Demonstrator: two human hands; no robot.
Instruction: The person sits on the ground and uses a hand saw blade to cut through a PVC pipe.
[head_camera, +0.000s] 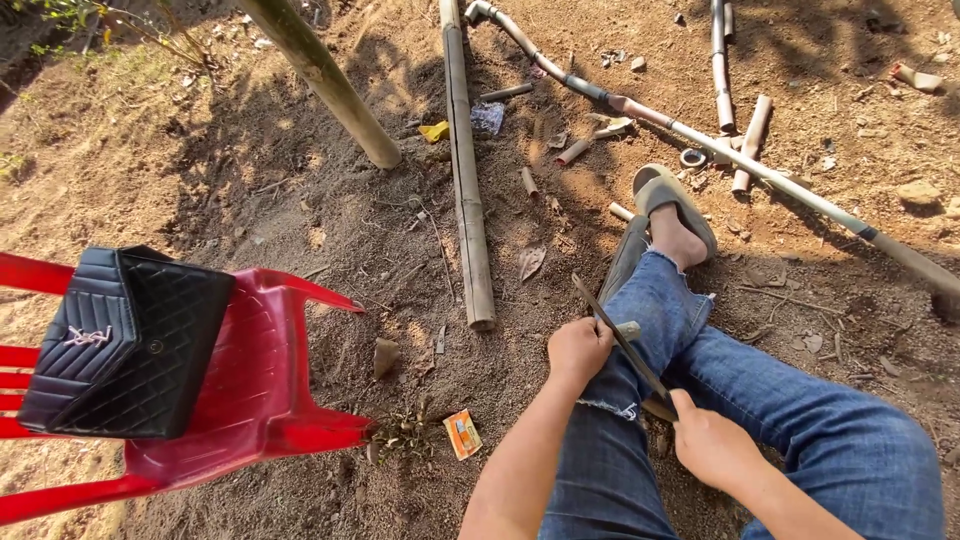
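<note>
While the bare dirt ground (300, 220) fills nearly the whole head view, the largest thing on it is a red plastic chair (250, 390) at nine o'clock, lying tipped toward the camera, with a black quilted handbag (120, 345) resting on it. Next in size are the person's legs in blue jeans (800, 420), crossed from five o'clock up to the centre, the upper foot in a grey sandal (668, 195). A long bamboo pole (468, 180) runs from twelve o'clock down to the centre, a thicker post (320, 75) leans at eleven o'clock, and a thin jointed cane (740, 160) slants from twelve toward three. Short bamboo offcuts (745, 150) lie scattered at one o'clock.

At the centre, the left hand (578, 350) has its fingers curled tight around a small bamboo piece (628, 330), held against the raised knee. The right hand (712, 445), at five o'clock of it, is clenched on the handle of a long dark knife (620, 340), whose blade crosses the piece and points to eleven o'clock.

By the look of it, the step in hand is shaving or splitting the piece. A further stroke would call for a steady left grip with the fingertips kept clear of the edge, and a blade angle that runs away from the leg.

An orange wrapper (462, 433) lies at seven o'clock.
</note>
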